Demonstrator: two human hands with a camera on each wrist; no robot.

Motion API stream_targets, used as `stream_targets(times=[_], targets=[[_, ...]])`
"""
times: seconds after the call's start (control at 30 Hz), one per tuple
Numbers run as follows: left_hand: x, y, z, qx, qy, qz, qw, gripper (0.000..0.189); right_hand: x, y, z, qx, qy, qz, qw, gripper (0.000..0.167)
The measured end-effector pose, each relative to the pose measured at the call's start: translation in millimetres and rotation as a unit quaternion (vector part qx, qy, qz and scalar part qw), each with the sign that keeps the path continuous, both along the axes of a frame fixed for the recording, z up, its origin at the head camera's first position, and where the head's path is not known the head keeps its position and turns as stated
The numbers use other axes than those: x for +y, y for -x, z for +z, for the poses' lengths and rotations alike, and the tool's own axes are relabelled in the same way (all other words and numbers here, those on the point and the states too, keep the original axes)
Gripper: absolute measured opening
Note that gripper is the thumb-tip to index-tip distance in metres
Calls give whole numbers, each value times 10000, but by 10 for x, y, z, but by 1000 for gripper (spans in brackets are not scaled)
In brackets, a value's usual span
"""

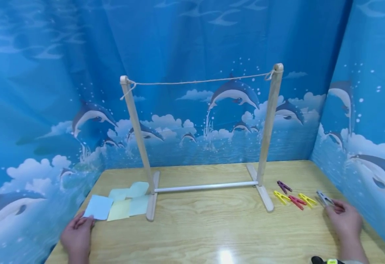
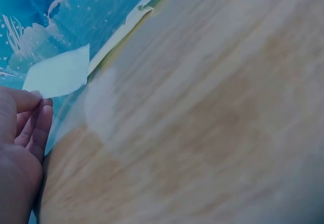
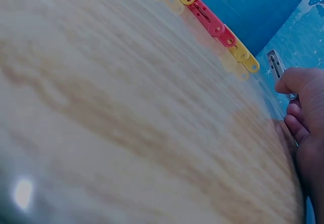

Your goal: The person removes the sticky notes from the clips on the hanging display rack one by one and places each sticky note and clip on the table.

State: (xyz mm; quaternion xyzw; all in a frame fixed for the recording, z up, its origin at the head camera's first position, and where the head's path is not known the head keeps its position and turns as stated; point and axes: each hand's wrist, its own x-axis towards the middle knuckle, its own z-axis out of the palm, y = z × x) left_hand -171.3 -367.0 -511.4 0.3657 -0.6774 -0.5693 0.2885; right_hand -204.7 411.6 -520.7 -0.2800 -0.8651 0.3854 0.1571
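At the table's left side my left hand pinches the near corner of a light blue paper square. The left wrist view shows that sheet raised at a tilt between thumb and fingers. Several pale green and yellow paper pieces lie just right of it. Over on the right, my right hand pinches a grey clothespin between thumb and fingers; its far end points away from the hand. Beside it on the table are two yellow clothespins, a red clothespin and a dark purple clothespin.
A wooden frame stands mid-table, with a left post, a right post and a white bottom bar. A thin string is tied between the post tops. Blue dolphin-print curtains enclose the wooden table.
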Motion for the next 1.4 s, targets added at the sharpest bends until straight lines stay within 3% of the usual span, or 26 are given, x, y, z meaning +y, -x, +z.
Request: stream_targets(times=[0.27,0.57,0.8,1.07,1.4], targets=[[43,31,-3,-851,640,173,9942,47,34,51,-16,-137,-78,66,9999,54],[73,40,-49,-1023,1504,111,9833,44,-1,65,-41,-338,-369,209,9985,53],[83,74,-62,-1236,1394,87,9825,53,-26,60,-12,-572,-495,320,9966,53],[97,50,-4,-1155,1142,-143,9866,60,-25,65,-14,-454,-461,327,9974,58],[116,16,-7,-831,1049,166,9909,50,-61,36,15,-350,-4,59,9994,59]])
